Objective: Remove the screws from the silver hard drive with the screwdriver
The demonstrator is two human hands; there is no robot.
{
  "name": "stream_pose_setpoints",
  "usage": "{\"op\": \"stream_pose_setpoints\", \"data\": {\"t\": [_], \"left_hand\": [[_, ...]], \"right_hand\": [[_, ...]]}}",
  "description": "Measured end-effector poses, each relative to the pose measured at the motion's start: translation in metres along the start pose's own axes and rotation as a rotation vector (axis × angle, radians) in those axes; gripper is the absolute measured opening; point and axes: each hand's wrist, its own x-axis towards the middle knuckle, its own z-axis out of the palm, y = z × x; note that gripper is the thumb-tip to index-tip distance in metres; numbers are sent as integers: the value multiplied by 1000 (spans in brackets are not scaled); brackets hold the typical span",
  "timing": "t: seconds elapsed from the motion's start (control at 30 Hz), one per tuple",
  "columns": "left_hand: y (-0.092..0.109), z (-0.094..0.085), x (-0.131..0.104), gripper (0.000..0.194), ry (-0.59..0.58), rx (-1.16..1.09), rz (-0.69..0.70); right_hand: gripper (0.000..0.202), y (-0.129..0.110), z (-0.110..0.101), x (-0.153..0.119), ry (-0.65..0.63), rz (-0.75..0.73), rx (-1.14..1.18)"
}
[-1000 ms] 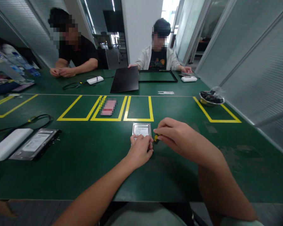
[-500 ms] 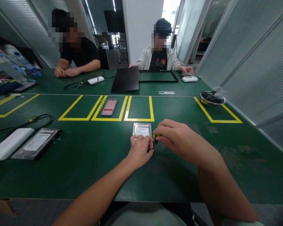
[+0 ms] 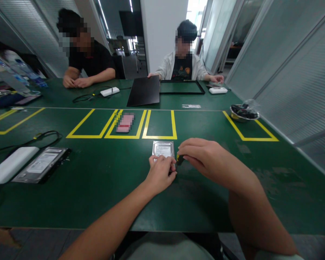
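Observation:
A silver hard drive (image 3: 163, 148) with a white label lies flat on the green table, its near part hidden under my fingers. My left hand (image 3: 161, 173) grips the drive from the near side, fingers curled over its label and right edge. Just to the right, my right hand (image 3: 203, 157) is closed round the yellow and black handle of a screwdriver (image 3: 180, 159). The handle slants down to the drive's right edge, where my left fingertips are. The screwdriver's tip is too small to make out.
At the left lie a second hard drive (image 3: 43, 164) and a white box (image 3: 14, 164) with a black cable. Ahead are yellow tape outlines, a pink phone-like thing (image 3: 125, 122) and a bowl of dark parts (image 3: 243, 112). Two people sit opposite; one holds a black panel (image 3: 144, 91).
My right hand has turned slightly at the wrist and shifted a little to the right, with the screwdriver handle now more upright. My left hand and the hard drive stay in place.

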Motion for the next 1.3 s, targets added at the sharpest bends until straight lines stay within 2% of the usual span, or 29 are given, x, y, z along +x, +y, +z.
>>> {"op": "stream_pose_setpoints", "data": {"t": [0.33, 0.77, 1.3], "left_hand": [[0, 0, 0, 20, -13, -4, -6], [0, -1, 0, 21, -32, -6, 0], [2, -3, 2, 23, -46, 4, -19]], "right_hand": [[24, 4, 1, -2, 34, -45, -20], [20, 4, -3, -2, -7, 16, -55], [20, 0, -2, -1, 16, -21, 40]]}}
